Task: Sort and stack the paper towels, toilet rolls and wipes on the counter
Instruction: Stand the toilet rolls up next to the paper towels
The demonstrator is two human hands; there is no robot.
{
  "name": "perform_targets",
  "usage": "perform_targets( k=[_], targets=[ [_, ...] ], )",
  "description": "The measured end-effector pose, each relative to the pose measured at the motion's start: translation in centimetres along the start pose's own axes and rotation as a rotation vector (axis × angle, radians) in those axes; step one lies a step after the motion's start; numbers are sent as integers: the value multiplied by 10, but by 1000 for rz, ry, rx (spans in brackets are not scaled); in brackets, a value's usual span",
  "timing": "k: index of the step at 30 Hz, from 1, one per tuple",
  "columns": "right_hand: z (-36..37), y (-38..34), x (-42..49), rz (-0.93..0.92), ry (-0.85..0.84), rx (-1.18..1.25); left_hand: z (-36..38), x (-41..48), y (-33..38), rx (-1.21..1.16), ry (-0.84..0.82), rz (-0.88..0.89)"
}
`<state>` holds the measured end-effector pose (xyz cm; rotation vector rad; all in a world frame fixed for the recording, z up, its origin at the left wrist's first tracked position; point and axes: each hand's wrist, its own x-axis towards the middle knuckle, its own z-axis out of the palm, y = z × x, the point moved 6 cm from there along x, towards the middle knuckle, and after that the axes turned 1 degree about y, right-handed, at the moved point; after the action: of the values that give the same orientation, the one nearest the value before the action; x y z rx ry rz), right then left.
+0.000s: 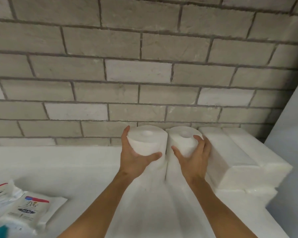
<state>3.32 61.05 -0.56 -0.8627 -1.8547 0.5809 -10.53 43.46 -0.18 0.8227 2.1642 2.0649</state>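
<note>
Two tall stacks of white rolls stand side by side on the white counter (58, 162), close to the brick wall (144, 66), and each hand is on a top roll. The left hand (136, 158) cups the left roll (147, 140) from the front — thumb (155, 156) curled under its near lower edge, fingers (125, 134) spread up its left side. The right hand (194, 157) wraps the right roll (183, 140) with fingers spread: the thumb lies against the front, the other fingertips reach over the right rim. The two top rolls stand upright and nearly touch, a narrow dark gap running down between the stacks. Just right of the right hand sit stacked packs of folded paper towels (239, 157), touching the wall. At the lower left lie flat packs of wipes (31, 212) — one overlapping another — well apart from the rolls.
</note>
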Motion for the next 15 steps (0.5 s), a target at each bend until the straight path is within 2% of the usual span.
perform_targets(
  k=[6,11,15],
  targets=[
    [-7,14,-26,-25,-11,0,29,0,-25,-9,30,-17],
    [1,31,-47,4,-117,64,37,-2,-38,26,41,-22],
    [2,34,-45,40,-95,67,39,-3,-41,45,24,-31]
  ],
)
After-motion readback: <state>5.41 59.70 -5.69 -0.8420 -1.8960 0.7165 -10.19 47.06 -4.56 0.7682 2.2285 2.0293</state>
